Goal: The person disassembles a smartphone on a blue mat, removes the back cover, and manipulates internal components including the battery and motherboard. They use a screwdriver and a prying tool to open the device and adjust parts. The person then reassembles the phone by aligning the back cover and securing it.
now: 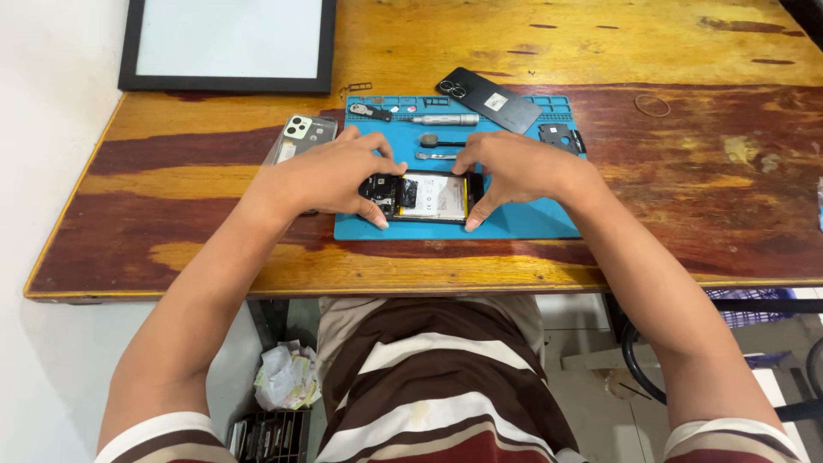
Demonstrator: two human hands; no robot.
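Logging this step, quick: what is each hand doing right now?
Left hand: gripping the left end of the opened phone.
Right hand: gripping its right end.

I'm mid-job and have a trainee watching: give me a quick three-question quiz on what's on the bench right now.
1. True or false: both hands grip the opened phone lying on the blue mat.
2. Which thing lies nearest the left hand?
A. the rubber band
B. the phone with the pale camera block
C. the framed panel
3. Fill in: the black back cover rests at the mat's ____ edge, away from the person.

Key: 1 true, the right hand holds the other end. 2 B. 3 far.
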